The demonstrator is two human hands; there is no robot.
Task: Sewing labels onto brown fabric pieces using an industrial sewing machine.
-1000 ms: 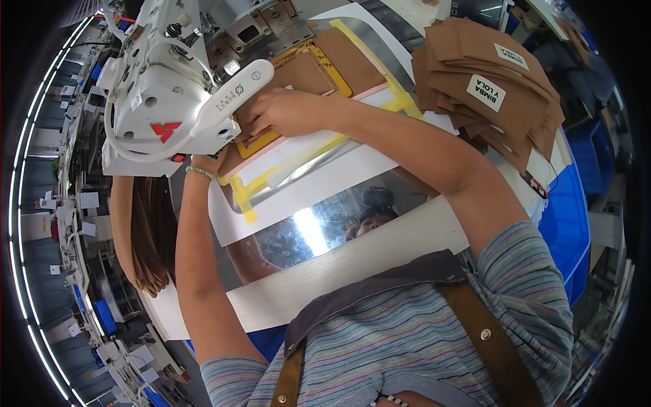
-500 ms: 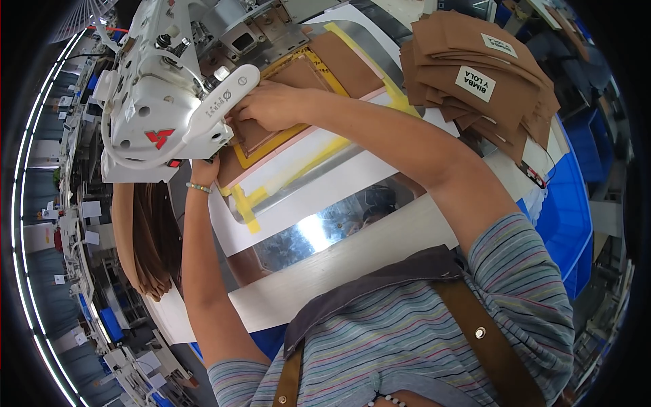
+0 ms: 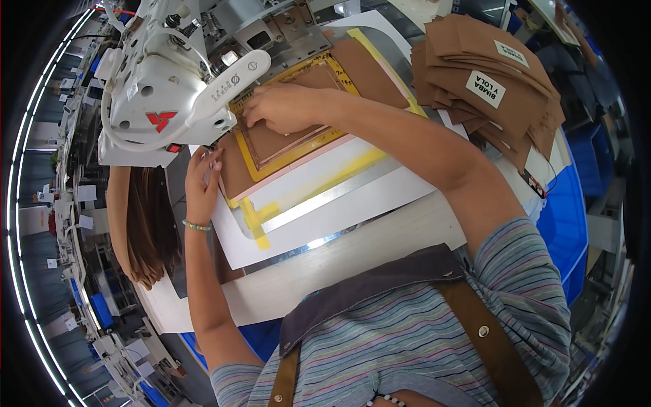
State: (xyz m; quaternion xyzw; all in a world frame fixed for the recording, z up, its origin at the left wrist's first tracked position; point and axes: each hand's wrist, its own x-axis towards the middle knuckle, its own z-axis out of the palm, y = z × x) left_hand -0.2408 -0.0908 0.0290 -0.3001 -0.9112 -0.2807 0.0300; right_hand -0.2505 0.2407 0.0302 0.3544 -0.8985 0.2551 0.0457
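Observation:
A brown panel (image 3: 296, 102) lies flat inside a yellow rectangular frame (image 3: 319, 144), on a clamp plate under the white sewing machine head (image 3: 159, 102). My right hand (image 3: 288, 108) rests over the panel close to the machine head, fingers bent down and closed together; whatever is between the fingertips is hidden. At the frame's left side is my left hand (image 3: 201, 182), thumb and fingers apart, beside the brown piece's edge (image 3: 234, 169). Nothing can be clearly made out in it. Yellow tape (image 3: 255, 224) marks the plate's near left corner, over a white sheet (image 3: 237, 247).
A fanned pile of brown panels with white labels (image 3: 485, 88) stands at the far right. Folded brown pieces (image 3: 146, 224) hang at the left table edge. A small black and red tool (image 3: 532, 183) lies near the blue bin (image 3: 563, 210).
The frame, plate and white sheet have slid toward me and slightly right, covering more of the shiny metal surface. My left hand has come out from beneath the machine head, its fingers apart.

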